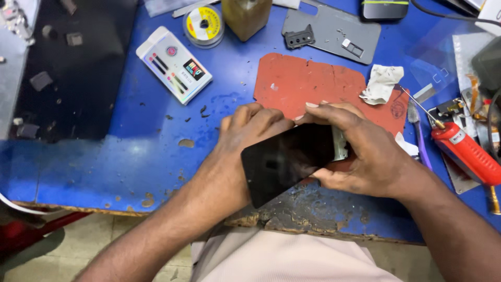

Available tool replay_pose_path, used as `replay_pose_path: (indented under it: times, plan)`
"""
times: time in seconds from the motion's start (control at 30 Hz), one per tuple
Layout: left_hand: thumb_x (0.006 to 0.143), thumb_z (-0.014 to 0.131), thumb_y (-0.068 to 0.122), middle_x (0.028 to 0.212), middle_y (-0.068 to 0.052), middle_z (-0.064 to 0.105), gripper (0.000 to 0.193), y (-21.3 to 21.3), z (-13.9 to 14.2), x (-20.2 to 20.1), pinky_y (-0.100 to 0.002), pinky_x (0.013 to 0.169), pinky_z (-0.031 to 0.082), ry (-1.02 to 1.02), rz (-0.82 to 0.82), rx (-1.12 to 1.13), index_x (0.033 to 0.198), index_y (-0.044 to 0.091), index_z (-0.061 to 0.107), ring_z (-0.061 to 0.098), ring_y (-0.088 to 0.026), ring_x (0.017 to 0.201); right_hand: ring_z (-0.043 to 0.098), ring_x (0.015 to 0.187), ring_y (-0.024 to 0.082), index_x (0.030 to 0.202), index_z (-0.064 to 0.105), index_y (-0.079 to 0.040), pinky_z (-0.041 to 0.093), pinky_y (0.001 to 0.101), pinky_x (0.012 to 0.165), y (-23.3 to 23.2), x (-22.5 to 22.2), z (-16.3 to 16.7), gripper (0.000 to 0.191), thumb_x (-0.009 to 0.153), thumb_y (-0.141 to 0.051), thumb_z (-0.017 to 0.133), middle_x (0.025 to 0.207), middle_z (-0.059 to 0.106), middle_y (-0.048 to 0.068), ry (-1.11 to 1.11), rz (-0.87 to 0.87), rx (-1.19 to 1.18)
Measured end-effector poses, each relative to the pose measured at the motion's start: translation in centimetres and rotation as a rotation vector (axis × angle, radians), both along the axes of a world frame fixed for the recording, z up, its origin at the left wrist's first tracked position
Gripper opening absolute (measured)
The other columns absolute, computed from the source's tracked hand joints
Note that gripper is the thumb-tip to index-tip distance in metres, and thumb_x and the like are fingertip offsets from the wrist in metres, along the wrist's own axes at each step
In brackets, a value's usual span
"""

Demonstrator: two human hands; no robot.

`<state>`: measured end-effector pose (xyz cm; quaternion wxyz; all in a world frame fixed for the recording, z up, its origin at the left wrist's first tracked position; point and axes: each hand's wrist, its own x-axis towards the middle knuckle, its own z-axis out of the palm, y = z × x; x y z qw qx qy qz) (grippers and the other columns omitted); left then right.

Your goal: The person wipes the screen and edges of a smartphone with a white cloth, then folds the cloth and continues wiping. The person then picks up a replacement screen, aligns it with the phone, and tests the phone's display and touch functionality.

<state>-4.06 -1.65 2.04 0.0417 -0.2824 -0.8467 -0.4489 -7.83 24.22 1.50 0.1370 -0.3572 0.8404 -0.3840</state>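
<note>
Left hand, right hand clasp black phone; white rectangular package upper left.

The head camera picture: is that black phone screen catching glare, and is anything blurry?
Head view: the black phone screen, held between the left hand and right hand, shows only a soft pale sheen, no hard glare; the light is even, with faint shadows on the blue table; the hands are fairly sharp, while the red tool at the edge looks slightly soft.

Bright, even light (slight edge blur)
</note>
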Motion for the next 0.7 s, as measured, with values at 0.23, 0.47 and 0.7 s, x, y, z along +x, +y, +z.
replay_pose_path:
  times: [0.23, 0.47, 0.7]
  plan:
    - [0.088, 0.081, 0.016, 0.099, -0.01, 0.073, 0.032, 2.3, -1.4, -3.3, -0.037, 0.078, 0.059, -0.434, -0.055, 0.223, 0.114, 0.002, 0.068, 0.071, -0.023, 0.091, 0.061, 0.132, 0.03, 0.152, 0.031, -0.01, 0.055, 0.0384, 0.107, 0.7, -0.2, -0.6, 0.099, 0.072, -0.01, 0.09, 0.139, 0.061, 0.013, 0.095, 0.023, -0.115]
    - [0.081, 0.074, 0.002, 0.106, -0.007, 0.071, 0.045, 4.4, -1.0, -5.4, -0.032, 0.074, 0.069, -1.299, -0.166, 0.585, 0.125, 0.003, 0.062, 0.075, -0.018, 0.089, 0.058, 0.134, 0.031, 0.151, 0.03, -0.012, 0.057, 0.0347, 0.099, 1.5, -1.0, -1.3, 0.096, 0.076, -0.011, 0.091, 0.14, 0.059, 0.011, 0.051, 0.037, -0.204]
    - [0.083, 0.071, 0.006, 0.097, -0.01, 0.073, 0.034, 5.5, -0.5, -6.6, -0.034, 0.066, 0.065, -1.418, -0.107, 0.49, 0.116, -0.001, 0.064, 0.078, -0.02, 0.079, 0.057, 0.137, 0.031, 0.154, 0.031, -0.016, 0.063, 0.029, 0.082, 2.5, -1.1, -1.8, 0.096, 0.077, -0.011, 0.089, 0.145, 0.05, 0.014, -0.196, -0.006, -0.253]
